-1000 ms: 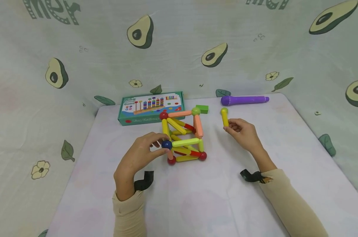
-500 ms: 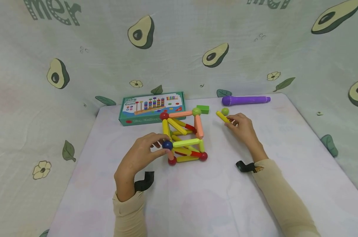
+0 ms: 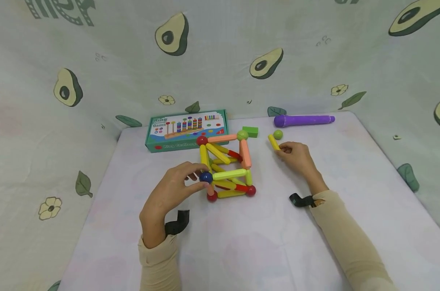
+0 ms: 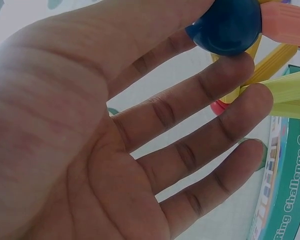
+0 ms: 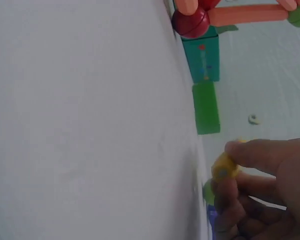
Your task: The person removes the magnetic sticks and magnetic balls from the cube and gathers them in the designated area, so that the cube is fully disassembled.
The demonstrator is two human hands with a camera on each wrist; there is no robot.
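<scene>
A frame of coloured magnetic rods and balls [image 3: 228, 174] stands on the table. My left hand [image 3: 174, 184] pinches the blue ball [image 3: 206, 177] at its near left corner between thumb and index finger. In the left wrist view, the other fingers stretch past that blue ball [image 4: 230, 25]. My right hand [image 3: 297, 159] pinches a short yellow rod [image 3: 274, 142] by one end, to the right of the frame. The right wrist view shows the yellow rod [image 5: 224, 167] end-on between thumb and fingers. Just beyond the rod a loose green ball [image 3: 278, 134] rests on the table.
Behind the frame lies a green-edged game box [image 3: 187, 131]. A small green block [image 3: 250, 131] sits to the box's right. At the far right is a purple microphone-shaped stick [image 3: 304, 120]. A printed cloth backdrop [image 3: 212, 64] rises along the table's back edge.
My right hand has shifted slightly left and tilted the yellow rod leftward, so the green ball behind it shows apart from it. The left hand keeps its place on the blue ball.
</scene>
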